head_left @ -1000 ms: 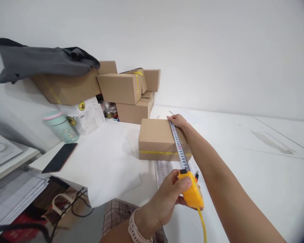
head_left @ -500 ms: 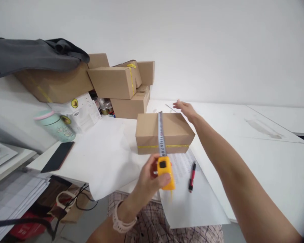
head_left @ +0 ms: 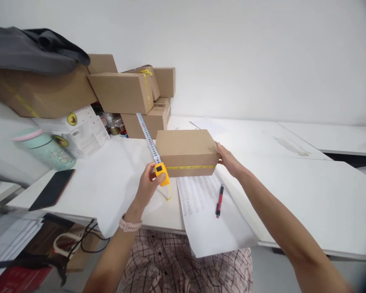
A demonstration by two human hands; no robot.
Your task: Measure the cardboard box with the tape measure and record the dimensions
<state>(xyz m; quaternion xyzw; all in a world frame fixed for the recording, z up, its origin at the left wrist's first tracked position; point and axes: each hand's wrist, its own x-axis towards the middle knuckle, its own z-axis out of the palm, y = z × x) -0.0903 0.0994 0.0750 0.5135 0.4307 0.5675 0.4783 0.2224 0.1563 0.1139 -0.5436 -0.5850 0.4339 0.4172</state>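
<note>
While right hand (head_left: pixel 231 161) touches box (head_left: pixel 186 143) edge, paper (head_left: pixel 212 236) overhangs.

Black digits 1 to 9 repeat along the steel tape (head_left: pixel 148 139), just left of the brown box (head_left: pixel 184 148), between red marks too small to read. The sheet (head_left: pixel 204 217) before the box bears illegible print; the white carton (head_left: pixel 87 132) well left of the box shows a barcode (head_left: pixel 75 133).

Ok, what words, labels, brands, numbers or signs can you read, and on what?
"1 2 3 4 5 6 7 8 9": tape measure blade; other digits too small.
Printed sheet: too small.
White box label: barcode, too small.
Yellow strip on cardboard box: too small.
No brand legible.
</note>
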